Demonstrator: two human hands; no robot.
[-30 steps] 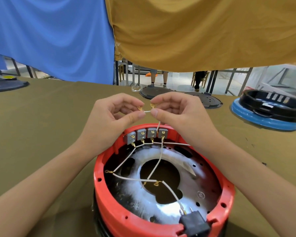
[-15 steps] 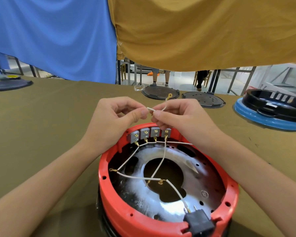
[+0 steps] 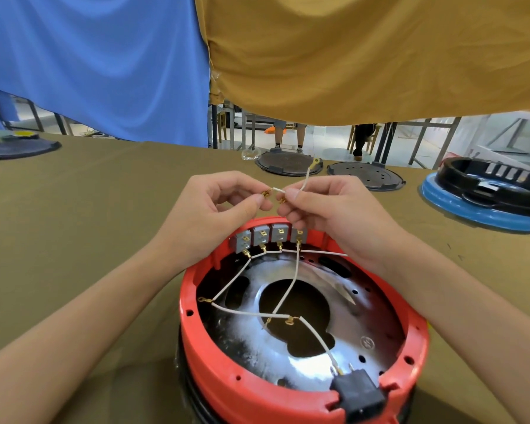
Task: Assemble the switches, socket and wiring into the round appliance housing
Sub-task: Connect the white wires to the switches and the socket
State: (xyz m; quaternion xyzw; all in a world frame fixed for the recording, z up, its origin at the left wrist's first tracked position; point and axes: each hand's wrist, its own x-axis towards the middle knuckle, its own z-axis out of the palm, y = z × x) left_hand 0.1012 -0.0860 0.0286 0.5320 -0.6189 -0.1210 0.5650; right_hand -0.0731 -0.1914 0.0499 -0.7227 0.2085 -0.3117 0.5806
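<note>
At centre frame, above the red round housing (image 3: 303,390) on the surface, the left hand (image 3: 214,212) and right hand (image 3: 331,215) were close together, each pinching a loose white wire (image 3: 303,182) by its brass terminals. Wiring seemed underway; next, a terminal likely needed pushing onto the grey switches (image 3: 265,237).

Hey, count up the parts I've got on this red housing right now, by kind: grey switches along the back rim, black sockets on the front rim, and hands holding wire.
Grey switches: 4
Black socket: 1
Hands pinching the loose white wire, left hand and right hand: 2
Total: 7
</note>
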